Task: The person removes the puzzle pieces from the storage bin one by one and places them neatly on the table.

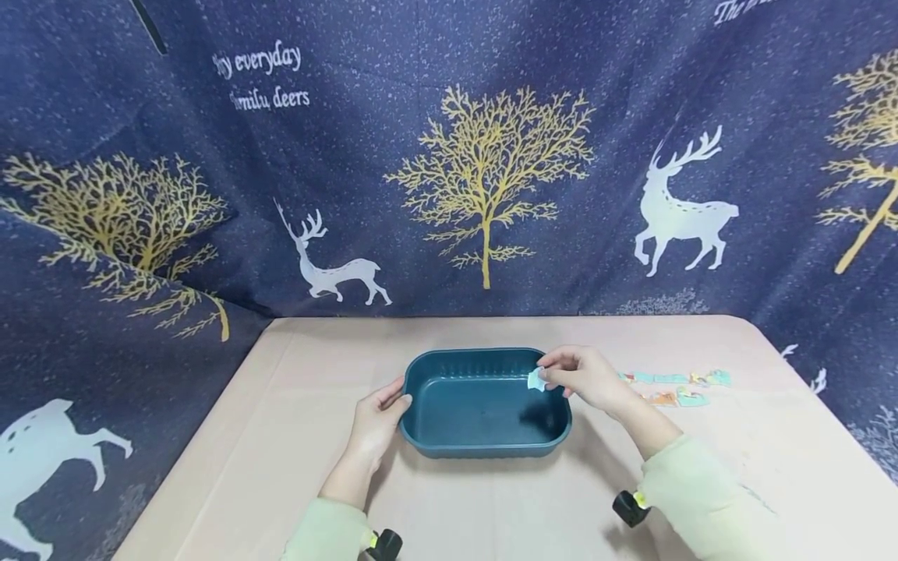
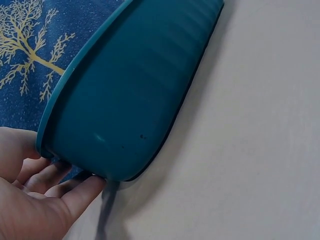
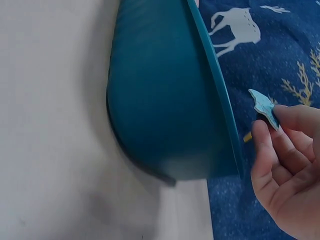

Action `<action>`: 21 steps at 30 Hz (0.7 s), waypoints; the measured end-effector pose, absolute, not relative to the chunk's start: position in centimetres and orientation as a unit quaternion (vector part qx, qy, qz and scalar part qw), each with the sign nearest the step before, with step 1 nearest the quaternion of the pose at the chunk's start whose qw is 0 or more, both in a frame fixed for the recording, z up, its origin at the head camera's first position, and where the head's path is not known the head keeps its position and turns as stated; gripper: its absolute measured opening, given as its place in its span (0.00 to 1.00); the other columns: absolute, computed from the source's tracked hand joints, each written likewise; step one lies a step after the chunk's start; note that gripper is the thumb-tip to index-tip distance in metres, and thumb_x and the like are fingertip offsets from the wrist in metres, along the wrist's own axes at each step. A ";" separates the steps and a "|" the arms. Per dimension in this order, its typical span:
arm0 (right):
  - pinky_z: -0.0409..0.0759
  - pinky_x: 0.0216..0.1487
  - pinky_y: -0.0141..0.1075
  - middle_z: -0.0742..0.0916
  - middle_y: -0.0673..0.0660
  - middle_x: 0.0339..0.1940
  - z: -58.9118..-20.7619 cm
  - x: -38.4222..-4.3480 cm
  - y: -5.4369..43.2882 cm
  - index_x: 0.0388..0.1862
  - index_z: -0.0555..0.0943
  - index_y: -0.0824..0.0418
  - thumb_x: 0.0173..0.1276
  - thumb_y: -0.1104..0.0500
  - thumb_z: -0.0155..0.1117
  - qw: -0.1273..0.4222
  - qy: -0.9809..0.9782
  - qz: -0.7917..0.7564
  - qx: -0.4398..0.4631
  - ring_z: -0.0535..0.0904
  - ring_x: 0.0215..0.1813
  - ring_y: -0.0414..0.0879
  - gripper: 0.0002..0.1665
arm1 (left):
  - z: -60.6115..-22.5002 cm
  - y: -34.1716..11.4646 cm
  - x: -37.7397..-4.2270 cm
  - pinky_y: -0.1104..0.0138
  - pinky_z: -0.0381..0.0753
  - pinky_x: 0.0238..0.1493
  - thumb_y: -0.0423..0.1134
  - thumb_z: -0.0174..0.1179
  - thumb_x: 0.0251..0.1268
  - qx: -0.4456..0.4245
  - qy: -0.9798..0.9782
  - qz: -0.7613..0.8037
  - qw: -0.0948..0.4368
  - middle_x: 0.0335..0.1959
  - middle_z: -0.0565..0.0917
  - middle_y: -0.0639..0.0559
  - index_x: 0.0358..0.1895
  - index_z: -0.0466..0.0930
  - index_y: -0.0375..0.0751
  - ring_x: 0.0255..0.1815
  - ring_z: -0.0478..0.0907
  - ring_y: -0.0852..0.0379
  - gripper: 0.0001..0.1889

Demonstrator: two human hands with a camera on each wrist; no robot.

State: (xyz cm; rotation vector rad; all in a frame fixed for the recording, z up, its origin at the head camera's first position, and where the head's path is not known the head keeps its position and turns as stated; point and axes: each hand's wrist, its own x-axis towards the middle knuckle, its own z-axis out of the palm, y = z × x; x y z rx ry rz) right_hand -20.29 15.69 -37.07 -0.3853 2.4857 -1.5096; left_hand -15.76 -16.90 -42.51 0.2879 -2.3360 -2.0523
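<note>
In the head view a dark teal plastic basin point(image 1: 484, 450) stands on the table, its inside bare where it shows. My left hand point(image 1: 374, 421) grips its left end, thumb over the rim and fingers beneath it, as the left wrist view also shows. Above the basin's right end, my right hand point(image 1: 578, 378) pinches a small pale blue jigsaw puzzle piece point(image 1: 536, 380) between thumb and fingertips. In the right wrist view the puzzle piece point(image 3: 265, 108) has wavy cut edges and is held just beyond the basin's rim point(image 3: 220, 82).
Right of the basin, two short rows of colourful puzzle pieces point(image 1: 691, 397) lie on the pale table point(image 1: 295, 467), partly behind my right forearm. A dark blue cloth point(image 1: 337, 156) with deer and trees hangs behind the table. Both wrists carry small black cameras point(image 1: 630, 508).
</note>
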 end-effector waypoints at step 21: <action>0.84 0.29 0.31 0.88 0.47 0.35 -38.5 -18.9 22.5 0.55 0.72 0.75 0.67 0.55 0.61 0.109 0.809 -0.576 -0.049 0.84 0.36 0.39 0.27 | -42.4 -17.0 -15.8 0.59 0.76 0.61 0.34 0.54 0.66 0.100 -0.760 -0.642 0.007 0.62 0.74 0.34 0.63 0.70 0.33 0.64 0.72 0.42 0.22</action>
